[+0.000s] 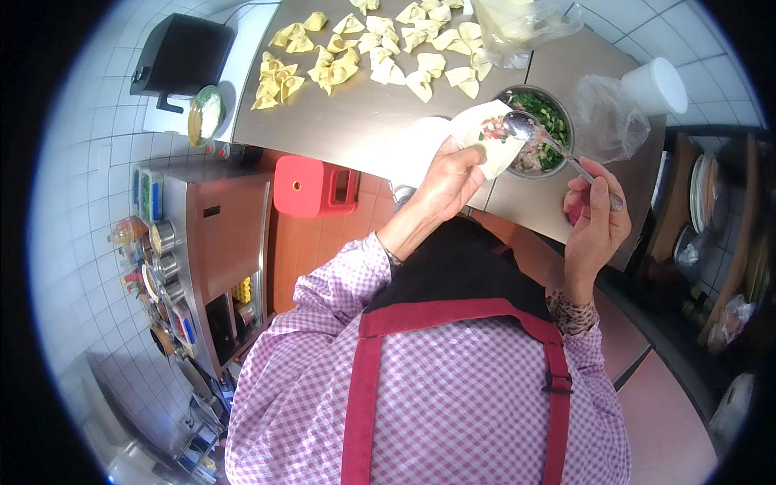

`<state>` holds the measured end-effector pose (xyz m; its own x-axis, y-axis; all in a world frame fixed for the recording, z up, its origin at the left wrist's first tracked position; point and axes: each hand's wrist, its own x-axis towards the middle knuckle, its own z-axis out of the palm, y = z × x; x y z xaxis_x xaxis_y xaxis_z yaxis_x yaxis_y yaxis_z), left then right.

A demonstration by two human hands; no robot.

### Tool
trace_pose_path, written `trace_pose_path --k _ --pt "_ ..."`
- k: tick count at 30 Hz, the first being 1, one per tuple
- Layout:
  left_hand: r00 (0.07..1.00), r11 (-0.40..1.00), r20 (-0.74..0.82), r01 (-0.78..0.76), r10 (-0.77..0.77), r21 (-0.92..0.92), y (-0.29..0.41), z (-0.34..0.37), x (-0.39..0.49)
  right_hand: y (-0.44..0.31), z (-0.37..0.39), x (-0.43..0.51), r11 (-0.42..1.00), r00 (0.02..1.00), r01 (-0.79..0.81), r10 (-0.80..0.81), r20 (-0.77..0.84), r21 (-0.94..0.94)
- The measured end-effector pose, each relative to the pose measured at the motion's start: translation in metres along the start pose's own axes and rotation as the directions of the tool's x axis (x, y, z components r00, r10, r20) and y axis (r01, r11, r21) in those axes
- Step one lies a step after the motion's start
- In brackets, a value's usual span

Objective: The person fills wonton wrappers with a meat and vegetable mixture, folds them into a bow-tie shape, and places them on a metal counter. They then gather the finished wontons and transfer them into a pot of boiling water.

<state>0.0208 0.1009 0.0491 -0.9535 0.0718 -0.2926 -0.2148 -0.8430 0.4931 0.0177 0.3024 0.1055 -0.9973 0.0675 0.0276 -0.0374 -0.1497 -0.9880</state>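
My left hand [448, 176] holds a pale square dough wrapper [500, 160] by its near edge. On the wrapper sits a small mound of chopped meat filling [494, 128]. In my right hand [597, 224] is a metal spoon [521, 125], its bowl touching the wrapper beside the filling. Something pink, not clear what, shows beneath the right fingers. Just beyond the wrapper, partly covered by it, stands a metal bowl [571, 145] of minced meat and chopped greens [536, 106]. Several folded wontons [333, 70] lie in groups on the steel table [303, 124].
A plastic bag [521, 27] of pale wrappers lies at the table's far side. Right of the bowl are a crumpled clear bag [609, 118] and a white tub [655, 88]. A red stool [300, 186] stands at left, below the table edge. Plates [703, 194] fill a right-hand rack.
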Motion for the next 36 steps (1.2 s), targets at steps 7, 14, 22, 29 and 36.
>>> trace_pose_path --k 7,14,22,29,36 --pt "0.996 0.997 -0.059 -0.063 0.061 -0.047 0.007 -0.010 -0.016 0.005 0.000 0.009 0.998 0.997 -0.062 0.061 -0.040 -0.003" --pt "1.000 0.936 -0.008 -0.018 0.016 -0.351 0.041 -0.037 -0.042 0.037 -0.011 0.032 0.946 0.992 -0.054 0.087 0.088 -0.320" --pt "0.966 0.929 -0.214 -0.206 0.143 -0.306 0.068 -0.041 -0.074 0.067 0.005 0.035 0.892 0.983 0.113 -0.037 0.180 -0.437" --pt "0.952 0.953 -0.290 -0.175 0.100 -0.247 0.053 -0.054 -0.077 0.092 0.019 0.034 0.815 0.972 0.220 -0.139 0.188 -0.536" --pt "0.949 0.968 -0.301 -0.156 0.092 -0.197 0.047 -0.055 -0.076 0.093 0.031 0.029 0.738 0.931 0.360 -0.251 0.264 -0.570"
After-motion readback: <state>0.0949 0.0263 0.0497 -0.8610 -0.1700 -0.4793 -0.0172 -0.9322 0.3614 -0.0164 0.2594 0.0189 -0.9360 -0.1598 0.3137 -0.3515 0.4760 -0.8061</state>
